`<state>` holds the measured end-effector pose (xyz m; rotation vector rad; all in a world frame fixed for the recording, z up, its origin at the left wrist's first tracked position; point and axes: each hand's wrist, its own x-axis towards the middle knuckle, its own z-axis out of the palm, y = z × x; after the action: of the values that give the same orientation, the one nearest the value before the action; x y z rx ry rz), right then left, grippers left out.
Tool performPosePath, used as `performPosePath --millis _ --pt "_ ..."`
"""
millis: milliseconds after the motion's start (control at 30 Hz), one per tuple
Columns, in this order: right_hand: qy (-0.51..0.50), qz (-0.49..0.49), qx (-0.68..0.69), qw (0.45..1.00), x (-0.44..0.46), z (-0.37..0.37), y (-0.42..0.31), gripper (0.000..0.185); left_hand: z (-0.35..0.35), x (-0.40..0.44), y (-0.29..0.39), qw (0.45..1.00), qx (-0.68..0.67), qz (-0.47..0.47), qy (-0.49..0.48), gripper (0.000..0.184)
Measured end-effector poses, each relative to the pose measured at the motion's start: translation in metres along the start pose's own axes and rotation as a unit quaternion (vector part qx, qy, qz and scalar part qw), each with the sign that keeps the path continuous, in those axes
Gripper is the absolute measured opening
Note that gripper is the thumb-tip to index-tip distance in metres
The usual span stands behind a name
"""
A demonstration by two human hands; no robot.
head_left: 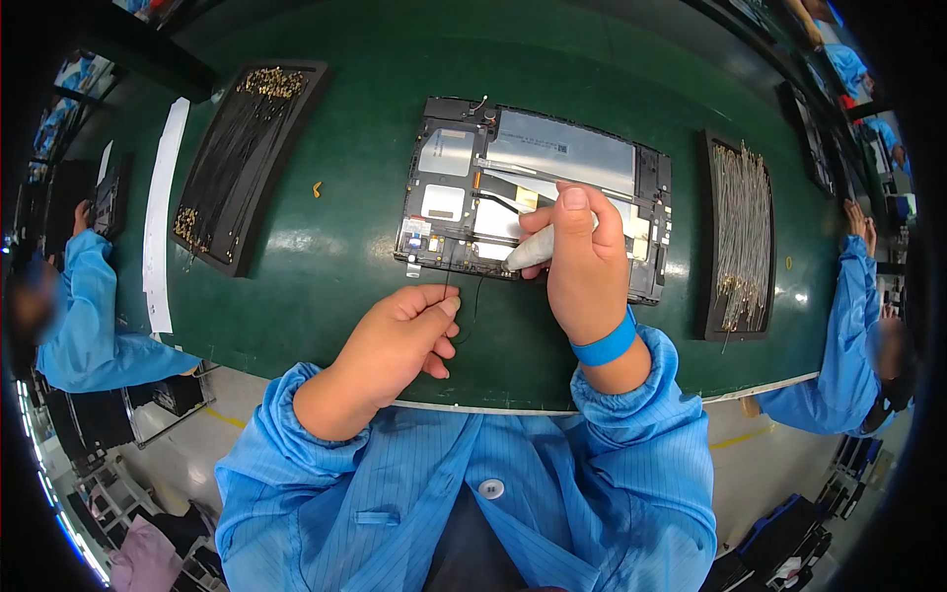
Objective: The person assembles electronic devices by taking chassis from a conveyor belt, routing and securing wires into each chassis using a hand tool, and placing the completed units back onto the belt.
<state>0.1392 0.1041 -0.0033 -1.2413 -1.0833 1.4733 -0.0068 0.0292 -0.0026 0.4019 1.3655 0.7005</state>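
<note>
An opened flat device, tablet-like with bare inner parts [446, 200], lies on the green table in front of me. Between thumb and fingertips, my left hand [395, 335] pinches a thin black cable [477, 301] just below the device's near edge; the cable curves down beside the fingers. My right hand [582, 257], with a blue band at the wrist, reaches over the device. It grips a whitish tapered tool [538, 247], whose tip meets the device's near edge, close to small connectors. The tool's exact kind is unclear, and the right hand hides part of the device.
A black tray [237, 252] of black cables with gold ends stands at left, beside white paper strips [163, 217]. Another black tray [706, 237] at right holds grey cables. A small yellow piece [317, 189] lies on the green table [355, 128]. Blue-sleeved people work at both sides.
</note>
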Motion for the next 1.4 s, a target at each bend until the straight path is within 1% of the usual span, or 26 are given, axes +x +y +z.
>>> performPosePath --millis 433,533,633,700,733,767,800,900,967,1033,1100,1167,1233,1267,1300,1367,1400 --pt "-0.002 -0.003 0.007 1.000 0.001 0.000 -0.002 0.041 0.000 0.000 0.000 1.000 -0.001 0.006 0.001 0.033" --pt "0.010 0.030 0.012 0.999 0.003 0.001 -0.006 0.038 -0.001 0.002 -0.002 1.000 -0.004 0.011 -0.007 0.033" --pt "-0.025 0.094 0.016 0.995 0.012 -0.001 -0.013 0.038 0.001 0.000 0.002 1.000 0.005 -0.001 0.004 0.033" --pt "-0.135 0.126 -0.094 0.978 0.019 -0.002 -0.013 0.038 0.001 0.001 0.003 1.000 0.020 -0.006 -0.002 0.036" --pt "-0.189 0.141 -0.150 0.960 0.022 -0.001 -0.014 0.039 0.000 0.002 0.003 1.000 0.027 -0.009 -0.006 0.037" --pt "-0.220 0.100 -0.246 0.939 0.024 0.001 -0.019 0.039 0.000 0.002 0.004 1.000 0.023 -0.012 -0.006 0.037" --pt "-0.248 0.058 -0.340 0.906 0.025 0.005 -0.028 0.039 0.000 0.002 0.004 1.000 0.019 -0.015 -0.006 0.037" --pt "-0.295 0.029 -0.431 0.852 0.035 0.014 -0.027 0.037 -0.001 0.003 0.003 1.000 -0.001 -0.021 -0.005 0.034" --pt "-0.316 0.076 -0.425 0.845 0.038 0.020 -0.027 0.035 -0.002 0.004 0.003 1.000 -0.008 -0.020 -0.002 0.032" --pt "-0.290 0.105 -0.410 0.858 0.035 0.021 -0.036 0.034 -0.002 0.004 0.002 1.000 -0.007 -0.017 0.000 0.031" --pt "-0.219 0.086 -0.381 0.894 0.037 0.014 -0.034 0.032 -0.003 0.003 0.004 0.999 -0.032 -0.026 -0.002 0.031" --pt "-0.101 0.019 -0.331 0.938 0.048 -0.007 -0.023 0.030 -0.004 0.003 0.005 0.998 -0.048 -0.031 -0.002 0.032" --pt "0.080 -0.002 -0.281 0.956 0.057 -0.043 -0.036 0.028 -0.004 0.002 0.005 0.998 -0.060 -0.031 0.001 0.034" --pt "0.136 0.014 -0.243 0.960 0.056 -0.063 -0.043 0.031 -0.004 0.002 0.004 0.998 -0.061 -0.031 -0.002 0.035" --pt "0.192 0.030 -0.204 0.960 0.052 -0.085 -0.048 0.034 -0.005 0.002 0.004 0.998 -0.062 -0.031 -0.004 0.035" --pt "0.286 0.034 -0.229 0.930 0.037 -0.134 -0.047 0.040 -0.005 0.002 0.003 0.998 -0.058 -0.031 -0.006 0.036" --pt "0.279 -0.028 -0.358 0.890 0.025 -0.162 -0.042 0.040 -0.005 0.002 0.002 0.998 -0.054 -0.029 -0.005 0.036"
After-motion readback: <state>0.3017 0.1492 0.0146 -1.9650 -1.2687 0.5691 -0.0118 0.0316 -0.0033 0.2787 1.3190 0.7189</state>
